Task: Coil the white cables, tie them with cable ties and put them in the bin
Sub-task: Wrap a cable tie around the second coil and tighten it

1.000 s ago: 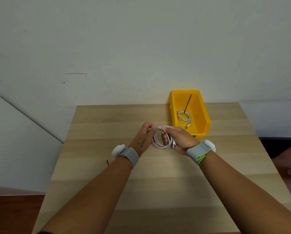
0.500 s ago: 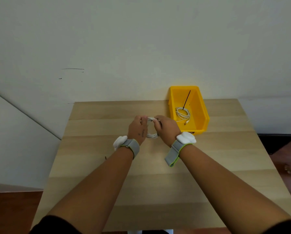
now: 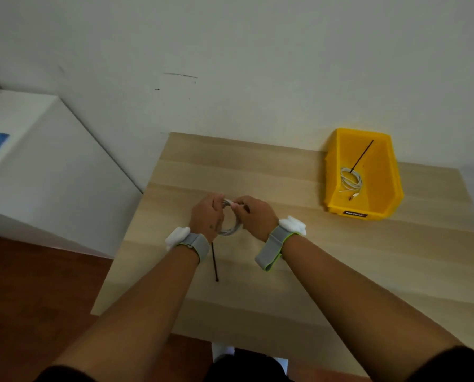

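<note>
A coiled white cable (image 3: 229, 230) is held above the wooden table (image 3: 326, 260) between both hands. My left hand (image 3: 207, 217) grips the coil's left side and my right hand (image 3: 255, 216) grips its top right; fingers hide most of the loop. A loose black cable tie (image 3: 214, 261) lies on the table just below my left wrist. At the far right stands the yellow bin (image 3: 390, 194), holding another coiled white cable (image 3: 350, 181) tied with a black cable tie (image 3: 364, 155).
A white cabinet (image 3: 45, 172) stands left of the table, with something blue on its top at the frame's left edge. A pale wall runs behind the table. Reddish-brown floor shows below the table's left edge.
The view has swung left, so the table and bin now sit further right. The hands keep holding the coil, and the loose black tie under my left wrist has come into sight.
</note>
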### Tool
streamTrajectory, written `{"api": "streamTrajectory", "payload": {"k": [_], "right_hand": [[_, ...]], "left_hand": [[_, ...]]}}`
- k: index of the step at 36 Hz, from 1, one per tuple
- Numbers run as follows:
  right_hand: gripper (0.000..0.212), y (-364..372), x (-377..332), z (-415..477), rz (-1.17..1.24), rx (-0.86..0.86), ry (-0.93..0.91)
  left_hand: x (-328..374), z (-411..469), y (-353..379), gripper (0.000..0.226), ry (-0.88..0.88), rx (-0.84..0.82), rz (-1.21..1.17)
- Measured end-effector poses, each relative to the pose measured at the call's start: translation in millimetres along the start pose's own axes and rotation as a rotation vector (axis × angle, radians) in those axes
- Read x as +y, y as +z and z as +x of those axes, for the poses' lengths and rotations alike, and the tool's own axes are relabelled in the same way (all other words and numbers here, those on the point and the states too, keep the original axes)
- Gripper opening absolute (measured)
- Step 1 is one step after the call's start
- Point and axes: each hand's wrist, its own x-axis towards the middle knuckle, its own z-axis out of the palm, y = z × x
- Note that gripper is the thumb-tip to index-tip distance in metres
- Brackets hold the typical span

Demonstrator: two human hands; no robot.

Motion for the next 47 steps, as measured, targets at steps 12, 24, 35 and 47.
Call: {"api": "streamTrajectory", "payload": {"k": [12, 24, 35, 47], "right_hand": [[0.027, 70, 25, 23, -0.394, -0.302, 0.076], [0.033, 110, 32, 23, -0.977, -0.797, -0.382], [0.031, 98, 45, 22, -0.769, -0.628, -0.22], [0.01, -13, 11, 33, 0.155, 0.232, 0.042]], "left_hand": [[-79, 7, -65, 0.04, -0.046, 0.025, 0.212], [-100, 15, -77, 0.039, -0.085, 0.029, 0.168], [-96, 19, -74, 0.041, -0.078, 0.016, 0.131], [-42, 14, -54, 0.037, -0.022, 0.03, 0.02]]}}
